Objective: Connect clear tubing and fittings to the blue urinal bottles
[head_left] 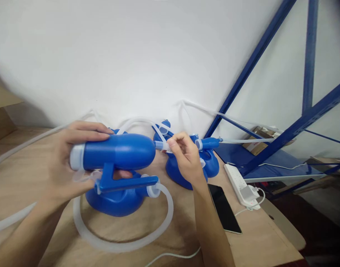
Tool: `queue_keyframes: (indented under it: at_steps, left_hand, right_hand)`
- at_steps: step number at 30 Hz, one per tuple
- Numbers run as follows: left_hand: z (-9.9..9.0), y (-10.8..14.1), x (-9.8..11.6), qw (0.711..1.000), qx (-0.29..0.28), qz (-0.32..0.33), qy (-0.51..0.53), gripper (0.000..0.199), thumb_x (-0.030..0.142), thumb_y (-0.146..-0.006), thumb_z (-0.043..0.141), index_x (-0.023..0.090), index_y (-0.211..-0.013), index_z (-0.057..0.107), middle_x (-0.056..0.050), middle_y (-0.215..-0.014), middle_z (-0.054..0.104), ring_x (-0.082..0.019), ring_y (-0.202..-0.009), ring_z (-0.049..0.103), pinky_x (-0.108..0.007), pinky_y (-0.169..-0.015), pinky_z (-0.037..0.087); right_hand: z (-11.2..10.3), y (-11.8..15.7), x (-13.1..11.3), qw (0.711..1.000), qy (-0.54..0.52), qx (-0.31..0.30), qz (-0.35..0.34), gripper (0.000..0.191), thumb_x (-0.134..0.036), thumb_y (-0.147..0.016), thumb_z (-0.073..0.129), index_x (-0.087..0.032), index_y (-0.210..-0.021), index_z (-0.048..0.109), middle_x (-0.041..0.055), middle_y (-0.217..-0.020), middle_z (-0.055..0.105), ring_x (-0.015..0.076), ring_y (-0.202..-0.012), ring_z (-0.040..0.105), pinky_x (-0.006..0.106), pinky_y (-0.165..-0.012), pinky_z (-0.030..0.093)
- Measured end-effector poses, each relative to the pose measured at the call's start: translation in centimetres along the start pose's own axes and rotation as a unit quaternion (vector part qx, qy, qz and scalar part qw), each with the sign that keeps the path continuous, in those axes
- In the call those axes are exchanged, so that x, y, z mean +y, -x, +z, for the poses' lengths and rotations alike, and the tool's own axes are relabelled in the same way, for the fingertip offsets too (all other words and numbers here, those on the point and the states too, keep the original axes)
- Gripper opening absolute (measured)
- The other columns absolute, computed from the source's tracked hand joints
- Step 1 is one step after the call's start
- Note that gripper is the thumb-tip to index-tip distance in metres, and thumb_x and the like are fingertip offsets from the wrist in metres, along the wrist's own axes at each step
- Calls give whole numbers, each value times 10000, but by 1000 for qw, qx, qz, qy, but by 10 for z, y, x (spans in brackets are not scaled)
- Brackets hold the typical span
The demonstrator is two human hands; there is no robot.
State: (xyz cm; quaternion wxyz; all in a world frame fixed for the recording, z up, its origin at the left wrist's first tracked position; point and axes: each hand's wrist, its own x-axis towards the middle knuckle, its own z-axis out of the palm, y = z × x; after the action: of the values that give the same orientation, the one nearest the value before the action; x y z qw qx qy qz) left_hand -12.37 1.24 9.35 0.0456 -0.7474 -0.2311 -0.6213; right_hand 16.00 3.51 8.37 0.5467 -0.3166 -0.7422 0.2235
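The left hand [66,154] is wrapped round the collar end of a blue bottle [122,150], while the right hand [188,157] pinches a small white fitting [165,146] at its other tip. The bottle is smooth, glossy and cylindrical, tapering to a rounded shoulder, with a translucent white collar [77,157] and an angled blue handle [131,184] along its near side. It is held sideways above a rounded blue vessel [114,205] on the wooden surface [259,243]. A pale, flexible hose [118,247] loops in front; farther right lies a dark-screened phone [225,207].
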Motion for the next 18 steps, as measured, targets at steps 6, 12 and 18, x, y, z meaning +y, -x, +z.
queue_keyframes:
  at_steps: [6, 12, 18]
  left_hand:
    - [0, -1, 4, 997, 27, -69, 23, 911, 316, -211, 1072, 327, -1046, 709, -46, -1085, 734, -328, -901, 726, -605, -819, 626]
    - [25, 7, 8, 997, 41, -45, 54, 776, 387, -383, 1062, 299, -1060, 693, -63, -1045, 715, -310, -874, 745, -521, -741, 645]
    - [46, 19, 13, 995, 72, -54, 49, 779, 341, -368, 1072, 298, -1064, 725, -48, -1029, 733, -273, -890, 739, -464, -761, 664]
  right_hand:
    - [-4, 1, -5, 985, 84, -86, -120, 323, -350, -1077, 559, -295, -1391, 610, 73, -1420, 675, 245, -1347, 617, 437, -1137, 506]
    - [16, 1, 8, 989, 122, 11, -80, 486, -463, -1115, 373, -237, -722, 549, 16, -698, 588, 170, -657, 558, 319, -656, 439]
    - [15, 2, 8, 989, 122, 56, -61, 494, -436, -1093, 361, -243, -639, 358, -22, -577, 409, 138, -542, 391, 322, -584, 312]
